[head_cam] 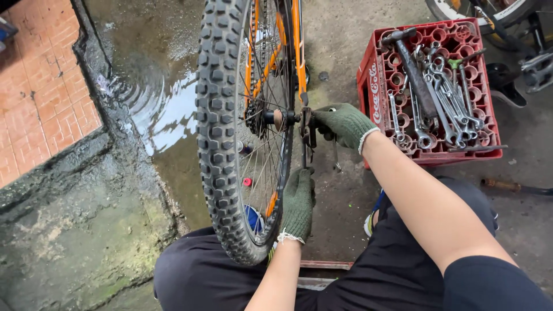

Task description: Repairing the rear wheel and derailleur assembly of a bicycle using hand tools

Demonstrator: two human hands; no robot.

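Observation:
A knobby black bicycle tyre (216, 115) on an orange frame (296, 40) stands upright in front of me. My right hand (343, 124), in a green knit glove, grips the black derailleur part (305, 135) next to the rear axle (276, 118). My left hand (298, 201), also gloved, holds the lower rim and tyre edge near the bottom of the wheel. The spokes and gear cluster show through the wheel between my hands.
A red plastic crate (373, 86) at my right holds several wrenches and a hammer (415, 72). Another bicycle's wheel and pedal stand at the top right. A puddle (155, 98) lies on wet concrete at the left, beside red brick paving (40, 92).

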